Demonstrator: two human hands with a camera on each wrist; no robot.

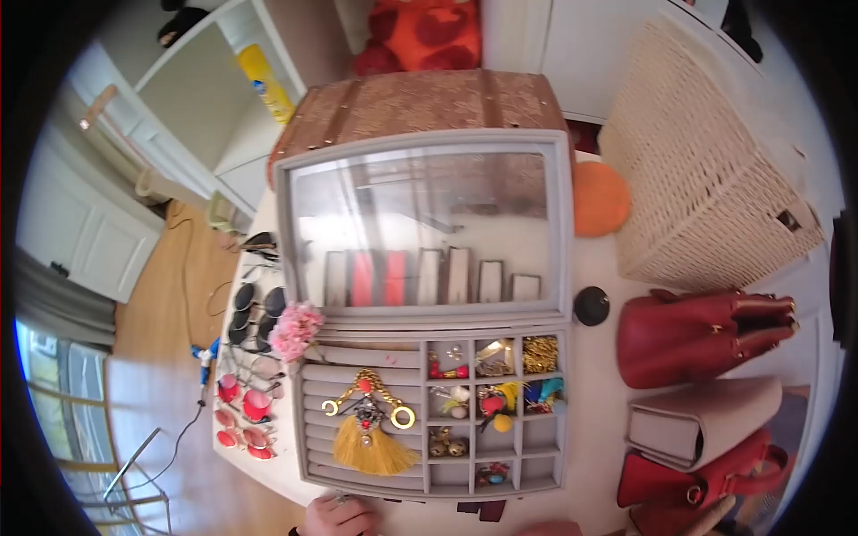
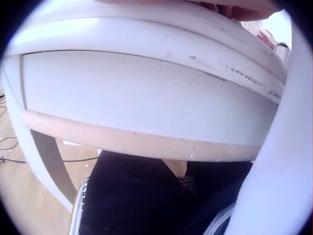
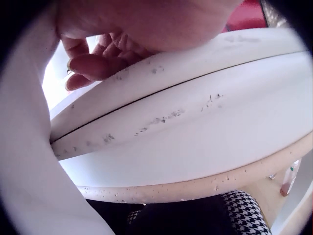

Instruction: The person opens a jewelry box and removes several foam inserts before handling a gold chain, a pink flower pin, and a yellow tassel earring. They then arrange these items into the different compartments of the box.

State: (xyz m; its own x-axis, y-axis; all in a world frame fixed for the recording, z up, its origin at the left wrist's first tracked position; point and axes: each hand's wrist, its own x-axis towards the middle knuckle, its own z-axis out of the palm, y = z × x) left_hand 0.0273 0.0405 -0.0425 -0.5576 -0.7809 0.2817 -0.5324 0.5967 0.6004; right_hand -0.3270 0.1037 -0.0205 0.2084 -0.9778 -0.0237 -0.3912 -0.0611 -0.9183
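Observation:
At the table's front edge rests my left hand [image 1: 338, 516], a ring on one finger; only its underside shows at the top of the left wrist view. My right hand [image 3: 117, 49] lies on the table edge in the right wrist view, fingers loosely bent and holding nothing. Just beyond both hands stands a grey jewelry box [image 1: 362, 487], its glass lid [image 1: 420, 214] raised. A necklace with a yellow tassel [image 1: 375, 445] lies over the ring rolls on its left side. Small compartments at right hold gold chains [image 1: 540, 355], earrings [image 1: 496, 406] and other trinkets.
Left of the box lie several sunglasses [image 1: 256, 405] and a pink flower [image 1: 296, 331]. A red handbag [image 1: 670, 338], a pale pink bag [image 1: 715, 415] and another red bag [image 1: 706, 482] line the right. Behind are a brown trunk [image 1: 420, 103] and a woven basket [image 1: 697, 170].

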